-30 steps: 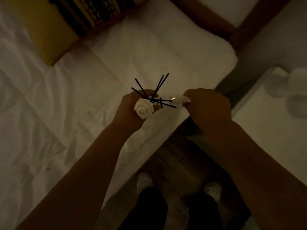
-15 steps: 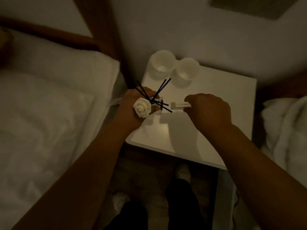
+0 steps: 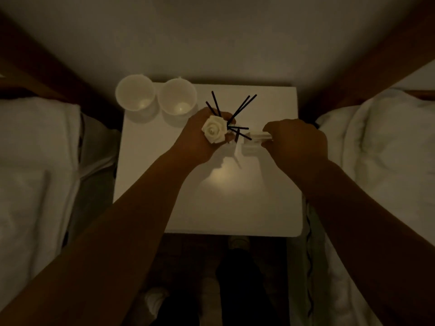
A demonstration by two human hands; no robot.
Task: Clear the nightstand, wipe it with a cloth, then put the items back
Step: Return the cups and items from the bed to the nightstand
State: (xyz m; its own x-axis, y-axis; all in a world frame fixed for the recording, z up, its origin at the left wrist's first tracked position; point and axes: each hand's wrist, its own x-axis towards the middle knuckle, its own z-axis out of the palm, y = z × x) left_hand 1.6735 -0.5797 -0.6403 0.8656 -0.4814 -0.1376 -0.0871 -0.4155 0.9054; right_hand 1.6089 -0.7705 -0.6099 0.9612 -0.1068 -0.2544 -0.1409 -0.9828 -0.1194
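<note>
The white nightstand fills the middle of the head view. Over its back half my left hand is closed around a reed diffuser with several black sticks fanning out and a white rose on it. To the right, my right hand grips a small pale flat object; what it is stays unclear in the dim light. Both are held just above the tabletop. Two white cups stand side by side at the back left corner.
A bed with white sheets lies along the left, another with a white duvet along the right. A plain wall rises behind the nightstand. My feet stand on the dark floor in front of it.
My view has swung from the left bed to face the nightstand squarely. Both hands have carried the diffuser and the pale object over the tabletop, keeping their grips.
</note>
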